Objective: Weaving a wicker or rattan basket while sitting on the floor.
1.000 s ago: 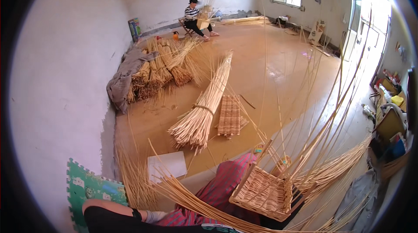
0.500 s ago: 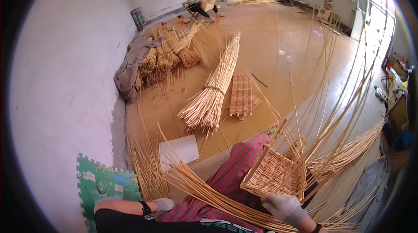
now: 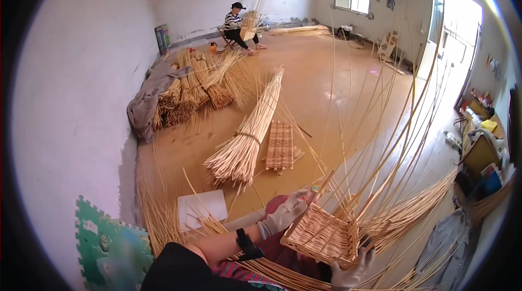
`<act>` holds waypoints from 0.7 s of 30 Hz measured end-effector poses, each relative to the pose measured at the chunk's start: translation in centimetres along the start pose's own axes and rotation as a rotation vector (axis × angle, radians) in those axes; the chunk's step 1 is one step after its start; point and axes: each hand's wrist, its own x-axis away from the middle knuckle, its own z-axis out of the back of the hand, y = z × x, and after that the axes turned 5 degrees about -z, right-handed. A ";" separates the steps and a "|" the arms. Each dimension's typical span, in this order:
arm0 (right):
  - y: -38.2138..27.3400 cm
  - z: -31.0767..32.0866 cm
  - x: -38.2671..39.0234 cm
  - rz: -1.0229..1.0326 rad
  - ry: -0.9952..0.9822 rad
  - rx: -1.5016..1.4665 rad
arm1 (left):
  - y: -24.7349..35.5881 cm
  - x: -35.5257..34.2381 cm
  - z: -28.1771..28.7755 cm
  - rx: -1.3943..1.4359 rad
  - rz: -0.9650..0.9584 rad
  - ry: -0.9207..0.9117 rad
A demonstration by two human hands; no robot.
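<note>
A partly woven wicker basket [image 3: 321, 232] sits tilted over my lap, with long upright rods [image 3: 399, 147] rising from its far and right sides. My left hand [image 3: 288, 210], in a pale glove, is closed on the basket's left side by a wooden stick along that edge. My right hand [image 3: 350, 276], gloved too, grips the near right corner, its fingers partly bent round the edge. Red striped cloth [image 3: 247, 272] covers my lap below. Loose wicker rods [image 3: 277, 276] run across it under the basket.
A tied bundle of peeled rods [image 3: 247, 138] and flat woven panels [image 3: 279, 144] lie ahead. A white board [image 3: 202, 209] and green foam mat [image 3: 111, 242] are at left. More bundles [image 3: 201, 84] lie by the wall. A person [image 3: 237, 24] sits weaving at the back.
My left hand has come from low on the left to the basket's left side. My right hand stays at the near right corner. The view has shifted, showing more of the room.
</note>
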 end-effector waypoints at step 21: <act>-2.9 -3.1 -7.4 0.078 -0.259 0.033 | 2.4 1.5 -2.8 -0.899 -0.356 0.159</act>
